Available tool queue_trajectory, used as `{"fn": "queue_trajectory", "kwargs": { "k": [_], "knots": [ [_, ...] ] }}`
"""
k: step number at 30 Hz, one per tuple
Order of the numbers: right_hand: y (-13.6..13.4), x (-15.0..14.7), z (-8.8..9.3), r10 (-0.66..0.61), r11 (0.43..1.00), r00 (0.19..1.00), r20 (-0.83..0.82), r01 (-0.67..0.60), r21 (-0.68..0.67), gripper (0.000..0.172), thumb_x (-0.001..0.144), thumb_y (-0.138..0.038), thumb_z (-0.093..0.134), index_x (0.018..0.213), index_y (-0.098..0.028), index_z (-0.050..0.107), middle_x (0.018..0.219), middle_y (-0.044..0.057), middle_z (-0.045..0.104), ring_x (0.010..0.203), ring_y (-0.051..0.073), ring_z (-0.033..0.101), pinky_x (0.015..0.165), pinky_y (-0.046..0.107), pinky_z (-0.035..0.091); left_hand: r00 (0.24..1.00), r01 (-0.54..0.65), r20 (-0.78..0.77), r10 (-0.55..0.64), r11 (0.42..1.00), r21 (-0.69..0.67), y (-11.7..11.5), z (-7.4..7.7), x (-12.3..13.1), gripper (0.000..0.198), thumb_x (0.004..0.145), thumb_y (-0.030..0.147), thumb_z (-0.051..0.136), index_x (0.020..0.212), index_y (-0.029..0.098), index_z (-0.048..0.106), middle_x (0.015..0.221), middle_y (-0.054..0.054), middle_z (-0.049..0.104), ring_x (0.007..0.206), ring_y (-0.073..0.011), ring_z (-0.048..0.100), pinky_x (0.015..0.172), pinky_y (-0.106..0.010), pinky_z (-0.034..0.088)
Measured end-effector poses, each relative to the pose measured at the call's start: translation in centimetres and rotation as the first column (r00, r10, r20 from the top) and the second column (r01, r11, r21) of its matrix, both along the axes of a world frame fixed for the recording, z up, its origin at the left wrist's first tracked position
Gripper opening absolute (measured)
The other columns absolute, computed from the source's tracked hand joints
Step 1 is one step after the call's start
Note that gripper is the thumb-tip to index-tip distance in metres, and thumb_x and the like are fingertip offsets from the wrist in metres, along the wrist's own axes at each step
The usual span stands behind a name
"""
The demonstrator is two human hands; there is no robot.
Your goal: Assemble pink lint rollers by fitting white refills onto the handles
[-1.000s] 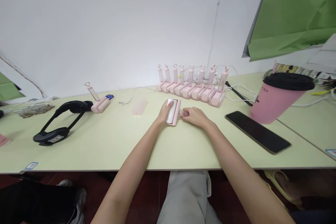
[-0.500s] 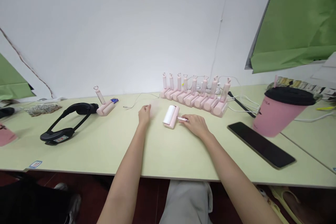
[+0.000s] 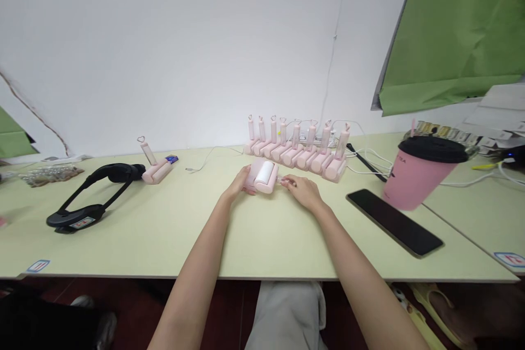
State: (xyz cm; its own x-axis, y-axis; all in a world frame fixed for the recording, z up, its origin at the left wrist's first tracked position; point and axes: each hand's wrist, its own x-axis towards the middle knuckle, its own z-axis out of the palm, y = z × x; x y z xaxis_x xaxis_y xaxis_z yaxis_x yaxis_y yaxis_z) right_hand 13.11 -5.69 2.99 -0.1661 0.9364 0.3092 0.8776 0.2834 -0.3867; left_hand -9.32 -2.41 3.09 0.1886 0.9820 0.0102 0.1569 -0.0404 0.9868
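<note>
A small pink lint roller (image 3: 264, 174) with a white roll lies across the table in front of me. My right hand (image 3: 302, 190) is closed around its short handle, at the roller's right side. My left hand (image 3: 240, 181) is closed on a translucent pink cover (image 3: 253, 171), which is at the roller's left side. Whether the cover touches the roller I cannot tell. Behind my hands, several like pink lint rollers (image 3: 303, 157) stand in a row with their heart-topped handles pointing up. One more lint roller (image 3: 156, 168) stands at the left.
A black headset (image 3: 88, 210) lies at the left beside a pile of small clear parts (image 3: 51, 175). At the right are a black phone (image 3: 396, 222), a pink cup (image 3: 414, 178) with a black lid, and white cables (image 3: 371, 161). A wall rises behind the table.
My left hand has moved right, bringing the translucent cover beside the roller. My right hand stays at the handle. The view has shifted slightly to the right.
</note>
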Motion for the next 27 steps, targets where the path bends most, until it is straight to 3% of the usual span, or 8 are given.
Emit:
{"fn": "queue_trajectory", "kwargs": {
  "k": [3, 9, 13, 16, 18, 22, 25, 27],
  "knots": [
    [0.2, 0.4, 0.0, -0.035, 0.999, 0.999, 0.009, 0.035, -0.002, 0.035, 0.086, -0.048, 0.036, 0.104, -0.032, 0.061, 0.098, 0.000, 0.067, 0.087, 0.019, 0.058, 0.064, 0.025, 0.033, 0.999, 0.037, -0.018, -0.037, 0.999, -0.020, -0.4, 0.3, 0.1, 0.057, 0.085, 0.055, 0.030, 0.131, 0.022, 0.028, 0.097, -0.011, 0.060, 0.055, -0.0119, 0.058, 0.048, -0.025, 0.049],
    [-0.1, -0.1, -0.4, 0.024, 1.000, 0.995, 0.100, -0.022, -0.021, 0.039, 0.087, -0.050, 0.032, 0.101, -0.029, 0.061, 0.097, 0.002, 0.066, 0.087, 0.018, 0.057, 0.065, 0.026, 0.033, 0.961, 0.261, -0.074, -0.268, 0.961, -0.090, -0.6, -0.3, 1.2, 0.062, 0.083, 0.057, 0.032, 0.134, 0.025, 0.020, 0.074, -0.004, 0.060, 0.047, -0.0117, 0.057, 0.041, -0.021, 0.044],
    [-0.4, -0.6, -0.6, 0.005, 1.000, 0.986, 0.167, -0.003, -0.012, 0.042, 0.087, -0.051, 0.030, 0.101, -0.025, 0.060, 0.095, 0.005, 0.066, 0.086, 0.019, 0.058, 0.067, 0.027, 0.033, 0.962, 0.252, -0.088, -0.260, 0.963, -0.091, -0.2, -1.1, 1.8, 0.064, 0.082, 0.055, 0.037, 0.135, 0.025, 0.017, 0.076, -0.003, 0.058, 0.043, -0.0106, 0.053, 0.039, -0.021, 0.042],
    [-0.5, -0.8, -0.5, -0.015, 1.000, 0.981, 0.195, 0.014, 0.009, 0.041, 0.087, -0.050, 0.031, 0.102, -0.024, 0.059, 0.095, 0.006, 0.066, 0.086, 0.020, 0.058, 0.069, 0.028, 0.034, 0.975, 0.176, -0.122, -0.183, 0.982, -0.065, -0.1, -1.5, 2.2, 0.065, 0.081, 0.056, 0.038, 0.134, 0.022, 0.022, 0.089, -0.008, 0.059, 0.053, -0.0132, 0.055, 0.045, -0.025, 0.045],
    [-0.5, -0.8, -0.4, -0.030, 0.999, 0.980, 0.198, 0.025, 0.029, 0.040, 0.088, -0.049, 0.032, 0.102, -0.024, 0.059, 0.096, 0.006, 0.066, 0.087, 0.020, 0.058, 0.069, 0.028, 0.034, 0.974, 0.080, -0.217, -0.070, 0.996, 0.037, -0.2, -1.5, 2.3, 0.061, 0.082, 0.057, 0.034, 0.131, 0.022, 0.030, 0.101, -0.010, 0.058, 0.070, -0.0178, 0.059, 0.059, -0.030, 0.048],
    [-0.5, -0.6, -0.1, -0.054, 0.994, 0.982, 0.181, 0.036, 0.099, 0.037, 0.087, -0.049, 0.034, 0.104, -0.024, 0.056, 0.097, 0.005, 0.066, 0.088, 0.020, 0.059, 0.067, 0.027, 0.034, 0.859, -0.074, -0.457, 0.230, 0.940, 0.334, -0.9, -0.9, 2.2, 0.066, 0.080, 0.059, 0.036, 0.134, 0.020, 0.029, 0.107, -0.011, 0.056, 0.105, -0.0272, 0.049, 0.090, -0.040, 0.036],
    [-0.4, -0.5, -0.1, -0.096, 0.988, 0.977, 0.189, 0.071, 0.135, 0.037, 0.086, -0.051, 0.037, 0.105, -0.023, 0.053, 0.090, 0.005, 0.067, 0.083, 0.020, 0.061, 0.065, 0.028, 0.034, 0.799, -0.022, -0.497, 0.338, 0.842, 0.539, -1.7, -0.1, 2.2, 0.078, 0.077, 0.057, 0.044, 0.138, 0.015, 0.018, 0.114, -0.014, 0.050, 0.113, -0.0274, 0.041, 0.096, -0.040, 0.030],
    [-0.3, -0.4, -0.2, -0.120, 0.983, 0.970, 0.211, 0.087, 0.158, 0.038, 0.086, -0.051, 0.037, 0.104, -0.021, 0.052, 0.087, 0.007, 0.067, 0.080, 0.020, 0.061, 0.065, 0.028, 0.034, 0.787, 0.113, -0.537, 0.305, 0.784, 0.610, -2.2, 0.1, 2.6, 0.077, 0.074, 0.053, 0.052, 0.136, 0.018, 0.022, 0.122, -0.013, 0.043, 0.114, -0.0256, 0.040, 0.096, -0.037, 0.032]
  ]
}}
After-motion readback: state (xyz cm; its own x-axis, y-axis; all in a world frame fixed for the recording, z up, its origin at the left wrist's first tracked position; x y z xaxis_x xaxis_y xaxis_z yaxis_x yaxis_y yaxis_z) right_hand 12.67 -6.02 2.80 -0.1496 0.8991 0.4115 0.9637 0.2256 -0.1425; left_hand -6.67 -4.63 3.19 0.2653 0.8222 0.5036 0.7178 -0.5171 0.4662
